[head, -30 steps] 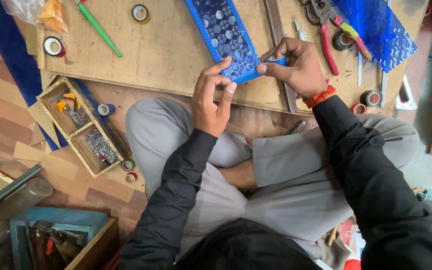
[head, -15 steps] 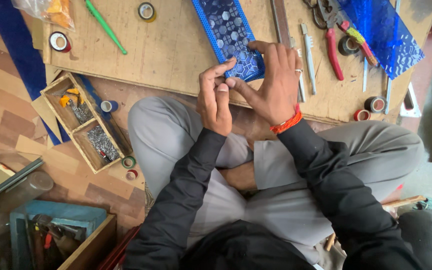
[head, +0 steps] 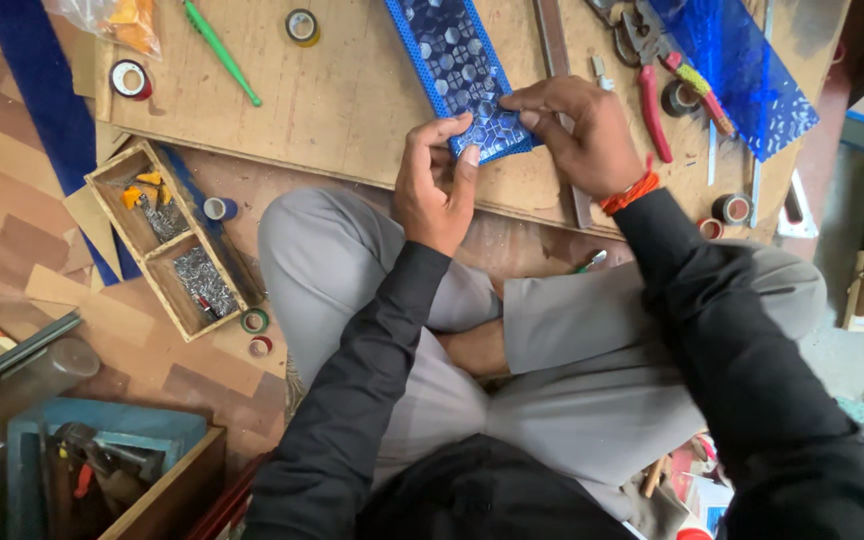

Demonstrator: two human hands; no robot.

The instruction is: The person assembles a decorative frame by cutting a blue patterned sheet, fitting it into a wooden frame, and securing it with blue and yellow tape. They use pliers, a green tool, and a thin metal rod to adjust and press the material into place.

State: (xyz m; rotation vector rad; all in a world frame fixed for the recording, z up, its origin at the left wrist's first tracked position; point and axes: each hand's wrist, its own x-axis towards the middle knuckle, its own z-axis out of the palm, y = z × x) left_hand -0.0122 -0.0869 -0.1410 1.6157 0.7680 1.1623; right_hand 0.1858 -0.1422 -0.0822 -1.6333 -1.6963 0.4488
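Blue patterned strip lay flat on wooden board, near end just past person's knees. Looked thin, light, prob stiff-ish w/ raised mosaic face, edges maybe fragile; best held by near edge & sides. Left hand was palm-down, wrist bent, fingers pinched on strip's near corner, thumb under edge. Right hand came in from right, fingers curled & pressed on near end, clamped on it too. Both arms in black sleeves, elbows out over crossed legs. Red pliers & blue sheet sat right; wooden tray left.
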